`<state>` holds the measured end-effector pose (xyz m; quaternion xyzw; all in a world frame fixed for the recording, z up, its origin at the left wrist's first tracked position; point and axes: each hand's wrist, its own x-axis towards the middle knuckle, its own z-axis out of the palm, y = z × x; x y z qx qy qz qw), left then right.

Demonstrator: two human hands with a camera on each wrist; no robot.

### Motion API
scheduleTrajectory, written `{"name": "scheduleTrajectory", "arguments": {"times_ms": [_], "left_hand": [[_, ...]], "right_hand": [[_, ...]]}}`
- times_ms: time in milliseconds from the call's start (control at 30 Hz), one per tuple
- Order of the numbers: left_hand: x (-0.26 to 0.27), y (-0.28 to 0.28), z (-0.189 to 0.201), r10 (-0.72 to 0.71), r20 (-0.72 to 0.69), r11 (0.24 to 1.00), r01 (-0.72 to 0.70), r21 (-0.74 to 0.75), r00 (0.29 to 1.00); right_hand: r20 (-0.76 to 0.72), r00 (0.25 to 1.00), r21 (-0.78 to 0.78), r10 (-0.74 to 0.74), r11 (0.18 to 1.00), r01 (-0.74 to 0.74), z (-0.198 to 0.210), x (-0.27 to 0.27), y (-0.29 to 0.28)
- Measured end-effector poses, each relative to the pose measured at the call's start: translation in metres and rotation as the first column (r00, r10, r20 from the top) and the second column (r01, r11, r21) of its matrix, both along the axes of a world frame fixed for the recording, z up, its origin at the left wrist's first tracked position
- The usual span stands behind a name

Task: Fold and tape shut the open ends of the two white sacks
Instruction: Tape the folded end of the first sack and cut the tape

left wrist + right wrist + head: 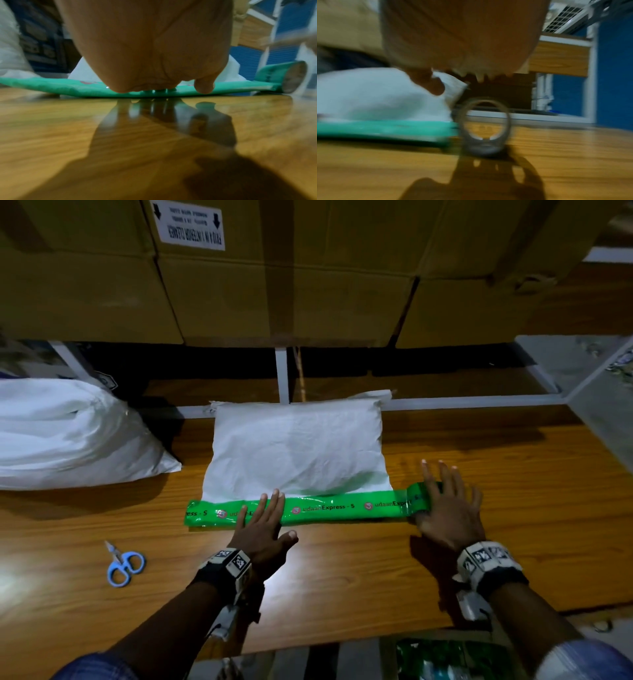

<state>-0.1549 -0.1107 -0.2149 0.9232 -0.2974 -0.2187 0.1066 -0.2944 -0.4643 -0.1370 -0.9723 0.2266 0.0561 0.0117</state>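
Two white sacks on the wooden table [479,577]. Sack w/ tape [298,446] lies mid-table toward the far edge, plump, contents hidden; its near end is flat and covered by a green printed tape strip [329,508] running left-right, overhanging the sack's left corner. Second sack [68,433] sits at the table's left edge, bulging, wrinkled, contents not visible; can't tell if its end is taped. Left hand [263,525] flat, fingers straight, pressing the strip left of its centre, thumb out over bare wood. Left wrist view: palm low over the tape [51,86], fingertips on it. Right hand [448,508] spread open, fingers straight, resting on the tape roll [419,496] at the strip's right end, just off the sack's right corner; roll stands on edge, attached to the strip. Right wrist view is blurred; roll's ring [485,124] below the palm. Blue scissors [123,565] lie near the table's front-left, apart from everything. Cardboard boxes [274,285] stacked behind the far edge.
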Motion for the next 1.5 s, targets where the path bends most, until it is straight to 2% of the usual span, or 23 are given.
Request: {"name": "scheduleTrajectory", "arguments": {"times_ms": [33,100,133,200,267,333,433,533,700,767,933,1033,1067,1133,1200,1233,1367,1500], "left_hand": [[-0.001,0.000,0.000,-0.010,0.003,1.000,0.010,-0.010,1.000],[-0.003,0.002,0.002,-0.027,0.010,0.999,0.027,-0.025,1.000],[-0.004,0.003,0.004,-0.034,0.021,0.999,0.035,-0.034,0.999],[-0.007,0.003,0.008,-0.046,0.090,0.998,0.049,-0.041,0.995],[-0.012,0.002,0.013,-0.045,0.185,0.998,0.050,-0.023,0.982],[-0.016,0.004,0.012,-0.024,0.183,1.000,0.021,0.020,0.983],[-0.013,0.011,0.002,0.002,0.065,0.998,-0.006,0.069,0.998],[-0.002,0.018,-0.002,-0.039,0.041,0.995,0.035,0.089,0.998],[-0.001,0.022,0.001,-0.058,0.060,0.995,0.053,0.082,0.997],[-0.002,0.021,-0.001,-0.057,0.069,0.995,0.051,0.090,0.996],[0.002,0.021,-0.001,-0.068,0.019,0.995,0.066,0.072,0.998],[0.000,0.023,-0.001,-0.014,0.016,1.000,0.014,-0.022,1.000],[-0.003,0.024,0.000,0.011,0.045,0.999,-0.009,-0.051,0.999],[-0.009,0.024,0.005,0.053,0.143,0.997,-0.045,-0.061,0.988],[-0.014,0.025,0.010,0.098,0.187,0.995,-0.091,-0.045,0.978],[-0.015,0.025,0.011,0.123,0.179,0.992,-0.120,-0.030,0.976],[-0.005,0.036,0.007,0.139,0.088,0.977,-0.151,0.149,0.986],[0.008,0.052,0.005,0.092,0.009,0.985,-0.092,0.146,0.996]], "right_hand": [[0.110,0.993,0.034,0.037,0.999,-0.041,0.005,-0.004,0.020],[0.335,0.933,0.099,0.129,0.980,-0.171,0.007,-0.007,0.077],[0.382,0.912,0.172,0.149,0.958,-0.229,0.002,-0.003,0.108],[0.298,0.932,0.313,0.204,0.902,-0.297,-0.016,0.015,0.160],[0.171,0.949,0.339,0.265,0.888,-0.310,-0.041,0.038,0.193],[0.068,0.957,0.351,0.283,0.891,-0.288,-0.062,0.057,0.208],[-0.037,0.940,0.318,0.338,0.896,-0.310,-0.074,0.063,0.211],[-0.067,0.929,0.261,0.365,0.905,-0.337,-0.075,0.056,0.183],[-0.078,0.990,0.238,0.115,0.967,-0.093,-0.074,0.020,0.092],[-0.091,0.993,0.255,0.081,0.965,-0.056,-0.076,0.014,0.076],[-0.108,0.994,0.239,-0.029,0.970,0.054,-0.076,0.020,0.090],[-0.133,0.986,0.269,-0.102,0.954,0.135,-0.062,0.029,0.113],[-0.087,0.994,0.261,-0.073,0.961,0.093,-0.056,0.031,0.128],[0.019,0.994,0.213,0.108,0.971,-0.109,-0.045,0.038,0.166],[0.034,0.958,0.229,0.284,0.931,-0.284,-0.043,0.049,0.206],[0.020,0.945,0.252,0.327,0.913,-0.321,-0.044,0.056,0.223],[-0.030,0.928,0.331,0.372,0.879,-0.342,-0.056,0.075,0.253],[-0.076,0.921,0.303,0.383,0.888,-0.345,-0.071,0.070,0.217]]}}
